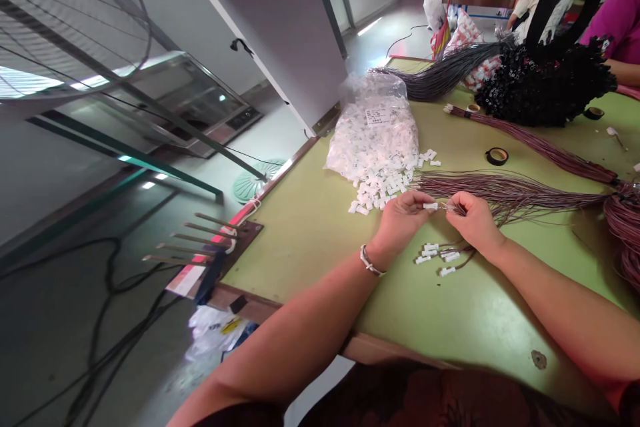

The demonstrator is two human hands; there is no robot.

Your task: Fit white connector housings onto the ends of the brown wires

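Note:
My left hand (406, 219) pinches a small white plastic connector housing (431, 206) between thumb and fingers. Just right of it, my right hand (469, 219) is closed on thin brown wires, whose bare-looking tips (443, 206) point at the housing. I cannot tell whether the tips touch it. Behind both hands lies a long bundle of brown wires (520, 190). Several wires with white connectors (449, 271) on their ends rest on the green table below my hands. Loose white housings (373, 197) lie in a pile to the left of the wire ends.
A clear plastic bag (375, 127) of white housings stands behind the pile. Black tape (497, 156), another wire bundle (540, 140) and a black heap of parts (545, 80) lie farther back. Metal prongs (190, 240) stick out at the table's left edge. A person's purple sleeve (613, 20) shows at far right.

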